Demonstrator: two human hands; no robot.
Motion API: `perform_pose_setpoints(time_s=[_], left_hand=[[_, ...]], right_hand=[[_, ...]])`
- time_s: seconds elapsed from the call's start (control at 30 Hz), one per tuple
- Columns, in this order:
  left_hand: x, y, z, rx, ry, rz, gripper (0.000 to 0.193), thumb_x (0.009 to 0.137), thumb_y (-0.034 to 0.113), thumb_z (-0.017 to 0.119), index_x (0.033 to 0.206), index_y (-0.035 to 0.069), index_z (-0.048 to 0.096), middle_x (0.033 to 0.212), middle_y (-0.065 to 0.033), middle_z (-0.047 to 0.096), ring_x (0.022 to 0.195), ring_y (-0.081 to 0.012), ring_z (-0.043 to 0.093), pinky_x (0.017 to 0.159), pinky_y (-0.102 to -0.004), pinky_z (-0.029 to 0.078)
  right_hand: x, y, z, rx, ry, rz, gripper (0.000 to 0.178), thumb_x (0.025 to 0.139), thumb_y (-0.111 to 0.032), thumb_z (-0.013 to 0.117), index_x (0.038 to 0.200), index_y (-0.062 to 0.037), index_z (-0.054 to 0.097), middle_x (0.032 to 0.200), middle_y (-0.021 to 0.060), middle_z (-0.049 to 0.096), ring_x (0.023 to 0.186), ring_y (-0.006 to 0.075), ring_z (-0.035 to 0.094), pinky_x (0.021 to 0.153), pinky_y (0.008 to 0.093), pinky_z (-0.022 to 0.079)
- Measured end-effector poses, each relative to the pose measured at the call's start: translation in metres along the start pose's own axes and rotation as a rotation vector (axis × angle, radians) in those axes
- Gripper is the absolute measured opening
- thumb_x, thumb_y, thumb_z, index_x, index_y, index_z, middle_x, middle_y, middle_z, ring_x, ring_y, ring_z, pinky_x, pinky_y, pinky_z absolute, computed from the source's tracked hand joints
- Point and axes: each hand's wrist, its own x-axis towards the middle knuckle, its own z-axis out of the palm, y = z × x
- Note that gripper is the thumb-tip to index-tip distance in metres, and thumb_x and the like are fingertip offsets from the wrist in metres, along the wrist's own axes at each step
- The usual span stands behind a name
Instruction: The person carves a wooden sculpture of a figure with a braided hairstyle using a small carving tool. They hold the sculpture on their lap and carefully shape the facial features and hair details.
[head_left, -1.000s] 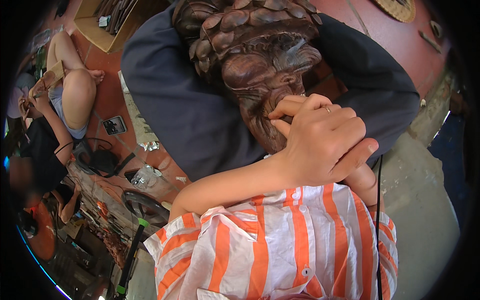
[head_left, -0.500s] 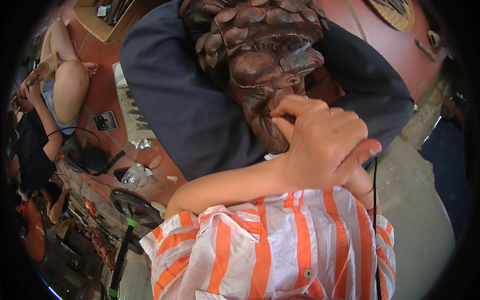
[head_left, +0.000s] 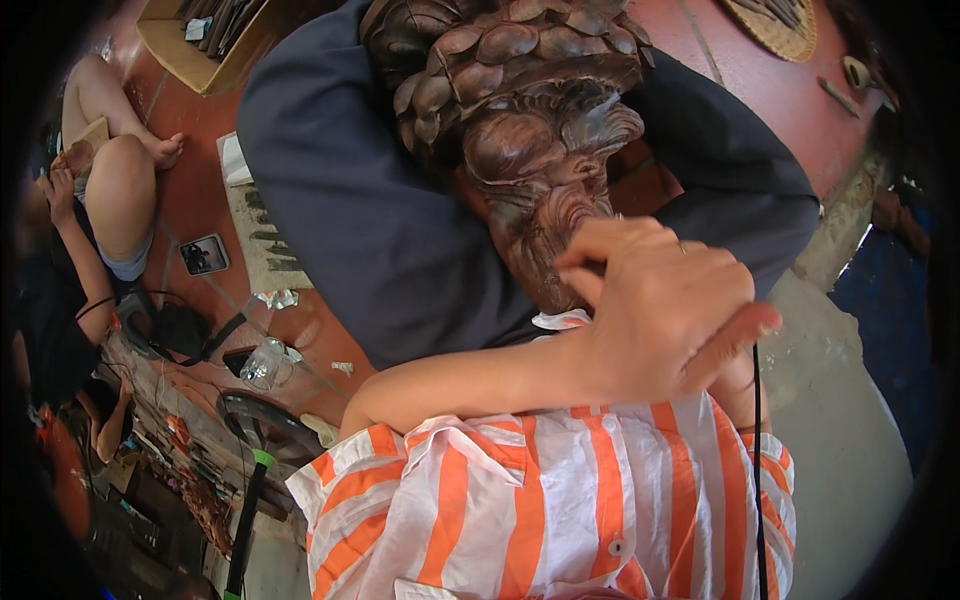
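Observation:
A dark brown wood carving (head_left: 520,150) lies between my knees, its upper part covered with overlapping rounded scales and its lower part with swirling grooves. My left hand (head_left: 665,310) is at its near end, fingers bent inward and thumb sticking out to the right. The left forearm crosses in front of my striped shirt. Behind that hand the right forearm (head_left: 735,390) rises, and my right hand is mostly covered. Closed together against the carving's lower grooves, the two overlap, so I cannot make out what they grip. Some blur hides the fingertips.
Dark trouser legs (head_left: 350,200) flank the carving. On the tiled floor at left are a phone (head_left: 204,255), a clear plastic cup (head_left: 268,363) and a board with tools (head_left: 255,215). A person (head_left: 125,200) sits far left. Wooden sticks fill a box (head_left: 160,45) and a woven tray (head_left: 805,40).
My overlapping hands have shifted down and to the right along the carving's near end. The whole view has moved slightly. At left, the other person's hands and light wooden piece have shifted.

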Motion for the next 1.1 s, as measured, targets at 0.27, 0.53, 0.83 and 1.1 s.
perform_pose_setpoints(time_s=[0.27,0.53,0.83,1.1], left_hand=[[0.000,-0.004,-0.001,0.060,-0.059,0.031,0.046,0.089,0.038,0.058,0.060,0.004,0.046,0.060,-0.0113,0.042,0.056,-0.0304,0.043,0.057,-0.0403,0.032],[-0.006,-0.007,0.007,0.148,-0.080,0.103,0.036,0.081,0.025,0.064,0.061,0.001,0.045,0.062,-0.0128,0.042,0.057,-0.0290,0.046,0.059,-0.0397,0.037],[0.001,-0.010,0.005,0.172,-0.089,0.123,0.035,0.080,0.032,0.064,0.064,0.006,0.048,0.063,-0.0085,0.043,0.057,-0.0268,0.046,0.060,-0.0396,0.036],[-0.009,-0.005,0.010,0.044,-0.143,0.052,0.034,0.085,0.026,0.061,0.065,0.001,0.051,0.063,-0.0144,0.046,0.057,-0.0316,0.046,0.059,-0.0426,0.035]], right_hand=[[0.005,-0.001,0.006,-0.010,0.048,0.024,0.024,0.079,-0.014,0.073,0.099,-0.0039,0.063,0.095,0.0070,0.062,0.094,0.0215,0.060,0.081,0.0285,0.047],[0.004,0.010,-0.002,0.031,-0.032,-0.014,0.023,0.072,-0.008,0.073,0.092,-0.0017,0.063,0.085,0.0081,0.061,0.092,0.0249,0.059,0.083,0.0311,0.046],[0.002,0.015,-0.002,0.080,-0.029,-0.035,0.031,0.073,-0.020,0.067,0.097,-0.0011,0.061,0.092,0.0110,0.060,0.096,0.0267,0.058,0.085,0.0326,0.045],[-0.002,0.016,-0.002,0.127,-0.035,-0.052,0.042,0.073,-0.030,0.062,0.102,-0.0005,0.059,0.097,0.0135,0.059,0.099,0.0282,0.057,0.087,0.0339,0.044]])
